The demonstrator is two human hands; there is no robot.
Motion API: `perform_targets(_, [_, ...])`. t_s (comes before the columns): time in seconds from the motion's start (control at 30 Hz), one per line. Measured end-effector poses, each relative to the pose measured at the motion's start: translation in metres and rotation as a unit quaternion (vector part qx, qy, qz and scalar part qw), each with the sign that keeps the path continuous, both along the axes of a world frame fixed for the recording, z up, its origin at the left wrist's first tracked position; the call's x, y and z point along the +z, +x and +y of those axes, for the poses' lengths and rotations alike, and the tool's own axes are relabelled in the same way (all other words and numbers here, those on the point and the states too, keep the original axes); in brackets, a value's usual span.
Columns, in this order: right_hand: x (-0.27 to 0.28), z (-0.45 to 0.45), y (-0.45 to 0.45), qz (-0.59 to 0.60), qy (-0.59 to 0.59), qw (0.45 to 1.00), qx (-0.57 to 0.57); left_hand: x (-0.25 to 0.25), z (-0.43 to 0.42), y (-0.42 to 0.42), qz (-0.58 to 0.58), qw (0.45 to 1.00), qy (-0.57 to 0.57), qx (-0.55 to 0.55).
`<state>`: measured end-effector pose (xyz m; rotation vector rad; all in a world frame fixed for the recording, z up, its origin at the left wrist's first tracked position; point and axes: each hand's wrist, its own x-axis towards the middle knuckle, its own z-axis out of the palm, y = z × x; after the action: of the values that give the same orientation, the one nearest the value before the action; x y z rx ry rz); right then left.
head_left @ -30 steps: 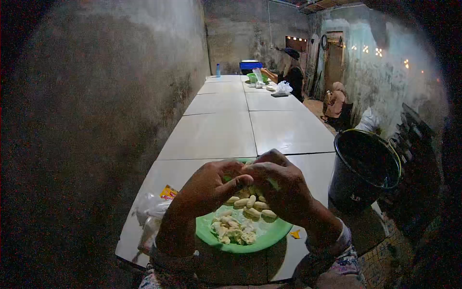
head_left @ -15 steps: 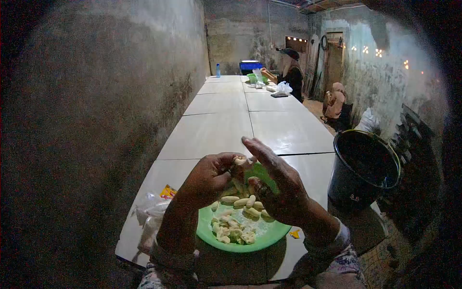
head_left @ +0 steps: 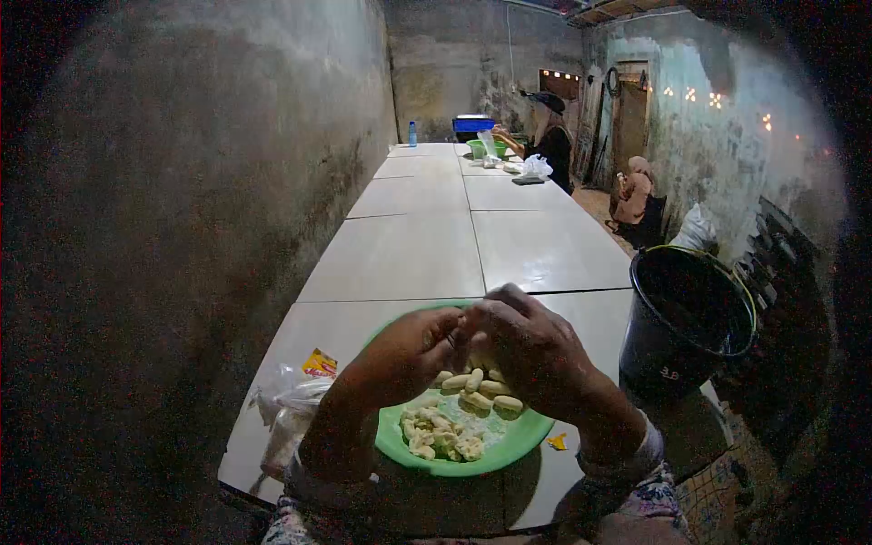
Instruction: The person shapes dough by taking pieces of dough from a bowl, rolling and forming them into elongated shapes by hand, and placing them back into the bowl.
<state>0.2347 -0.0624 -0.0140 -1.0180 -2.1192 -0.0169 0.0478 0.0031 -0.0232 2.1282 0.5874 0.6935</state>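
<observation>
Over the green basin (head_left: 523, 440) my left hand (head_left: 420, 350) and my right hand (head_left: 536, 345) meet at the fingertips. Both have their fingers curled in around one small piece of dough, which the fingers mostly hide. Below them, several smooth, finger-shaped dough rolls (head_left: 475, 381) lie in the middle of the basin. Nearer to me is a heap of torn, lumpy dough (head_left: 431, 434), with white flour (head_left: 490, 425) dusted beside it.
Clear plastic bags (head_left: 295, 395) and a yellow-red packet (head_left: 319, 363) lie left of the basin. A yellow scrap (head_left: 557, 441) is on the right. A black bucket (head_left: 677, 363) stands at the table's right edge. Far off, one person (head_left: 549, 141) works at the table; another (head_left: 633, 193) sits low.
My right hand has closed from spread, raised fingers to curled ones and moved in against my left hand. The pale dough that showed at my left fingertips is now covered.
</observation>
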Motion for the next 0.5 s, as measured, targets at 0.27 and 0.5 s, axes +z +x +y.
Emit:
perform_targets(0.27, [-0.018, 0.006, -0.002, -0.036, 0.091, 0.995, -0.026, -0.006, 0.001, 0.001, -0.102, 0.993, -0.033, -0.045])
perform_targets(0.5, [-0.017, 0.008, 0.007, -0.079, 0.145, 0.986, -0.011, -0.004, 0.003, 0.002, -0.093, 0.988, -0.098, -0.078])
